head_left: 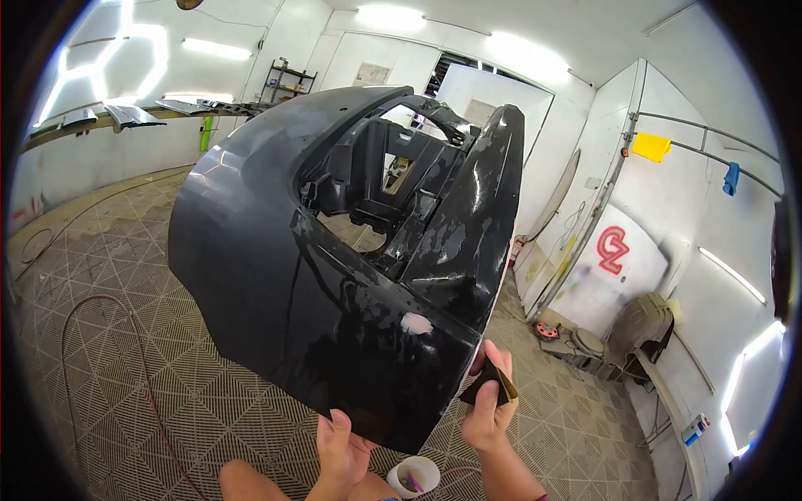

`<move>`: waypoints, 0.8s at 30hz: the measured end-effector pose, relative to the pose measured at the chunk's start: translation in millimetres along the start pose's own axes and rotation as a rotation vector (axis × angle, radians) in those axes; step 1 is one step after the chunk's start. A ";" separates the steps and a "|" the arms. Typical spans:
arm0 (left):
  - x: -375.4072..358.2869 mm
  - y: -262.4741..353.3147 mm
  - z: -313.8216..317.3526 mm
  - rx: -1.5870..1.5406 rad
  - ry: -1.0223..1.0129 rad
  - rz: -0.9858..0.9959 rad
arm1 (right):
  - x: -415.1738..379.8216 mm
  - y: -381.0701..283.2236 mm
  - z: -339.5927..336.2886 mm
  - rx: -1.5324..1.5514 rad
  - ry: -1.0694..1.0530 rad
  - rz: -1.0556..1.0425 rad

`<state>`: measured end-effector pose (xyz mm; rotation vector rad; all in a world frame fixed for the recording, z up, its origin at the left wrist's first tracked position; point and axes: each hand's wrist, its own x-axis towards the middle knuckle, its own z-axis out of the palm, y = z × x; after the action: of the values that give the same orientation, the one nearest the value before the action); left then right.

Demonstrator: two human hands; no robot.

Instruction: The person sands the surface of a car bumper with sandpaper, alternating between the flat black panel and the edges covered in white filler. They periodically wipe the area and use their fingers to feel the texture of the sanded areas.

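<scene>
A large black car bumper fills the middle of the view, raised off the floor. Its near end is glossy, as if wet, with scuffed dull areas and a pale patch. My left hand grips the bumper's lower edge, thumb on the outer face and fingers underneath. At the right-hand edge, my right hand pinches a folded sheet of sandpaper, dark with a brownish back, close against the bumper's side. Below the near corner stands a white bucket with a purple item inside.
A red hose snakes over the patterned floor tiles on the left. Along the right wall are a bench, a rail with yellow and blue cloths, and stacked parts. More panels sit back left.
</scene>
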<state>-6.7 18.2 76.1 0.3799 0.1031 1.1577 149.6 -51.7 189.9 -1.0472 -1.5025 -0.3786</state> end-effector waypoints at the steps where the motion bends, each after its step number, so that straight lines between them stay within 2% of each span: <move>1: 0.4 -1.2 -4.4 -0.002 -0.047 0.001 | 0.3 0.8 -0.4 0.002 0.001 -0.001; 4: 4.7 -6.9 -16.6 0.007 -0.052 -0.005 | 3.4 0.1 -1.0 -0.016 0.042 -0.040; 9: -0.6 -0.3 2.2 -0.008 -0.039 0.003 | 31.2 -1.2 -3.1 -0.246 -0.061 -0.160; 11: 0.0 -2.7 4.2 -0.007 -0.016 0.004 | 35.8 -7.0 -5.5 -0.240 -0.064 -0.148; 13: 1.2 -7.2 -6.0 0.009 -0.077 -0.023 | 33.3 -13.3 -7.8 -0.258 -0.083 -0.087; 17: 2.1 -7.5 -10.9 -0.012 -0.079 -0.025 | 31.4 -8.3 -11.0 -0.275 -0.096 -0.136; 20: 0.5 -8.5 -8.2 0.001 -0.099 -0.025 | 31.7 -16.4 -9.8 -0.372 -0.109 -0.091; 23: -1.1 -4.1 -4.7 0.011 -0.046 -0.005 | 14.5 -11.6 -8.7 -0.483 -0.076 -0.181; 24: 1.9 -3.7 -15.3 0.011 -0.120 -0.007 | 16.1 -8.4 -10.3 -0.523 -0.078 -0.255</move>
<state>-6.9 22.3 60.7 0.4572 0.0064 1.1255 151.2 -57.7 209.8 -1.2839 -1.6550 -0.9582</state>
